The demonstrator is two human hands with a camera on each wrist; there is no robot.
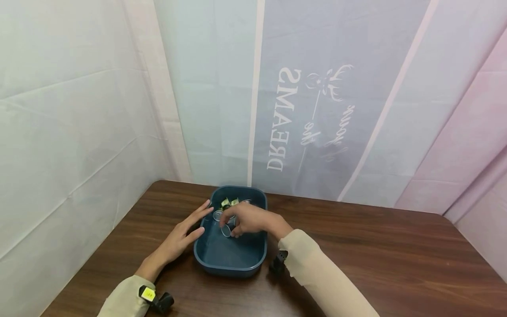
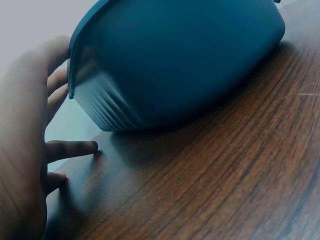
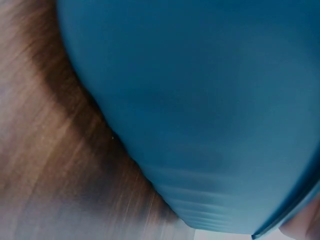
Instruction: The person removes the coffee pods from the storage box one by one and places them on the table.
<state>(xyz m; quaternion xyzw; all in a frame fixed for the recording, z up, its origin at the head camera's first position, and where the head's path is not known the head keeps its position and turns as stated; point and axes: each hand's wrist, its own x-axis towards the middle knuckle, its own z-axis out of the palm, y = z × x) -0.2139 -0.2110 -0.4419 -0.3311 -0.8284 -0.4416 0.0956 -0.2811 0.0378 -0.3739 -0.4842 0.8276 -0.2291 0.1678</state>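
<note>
A dark blue rectangular bin stands on the table in the head view. My left hand rests against its left rim with fingers spread and fairly straight; the left wrist view shows the thumb and some fingers at the rim, others near the tabletop. Reaching over the right rim, my right hand pinches a small cylindrical container with a round, silvery-edged end, inside the bin. Behind it lie another round-ended container and several small green-and-yellow pieces, partly hidden by the hand. The right wrist view mostly holds the bin's outer wall.
The brown wood-grain table stretches far to the right of the bin. A printed curtain hangs right behind the table's back edge, and a pale cloth closes off the left side. Each wrist carries a strapped black device.
</note>
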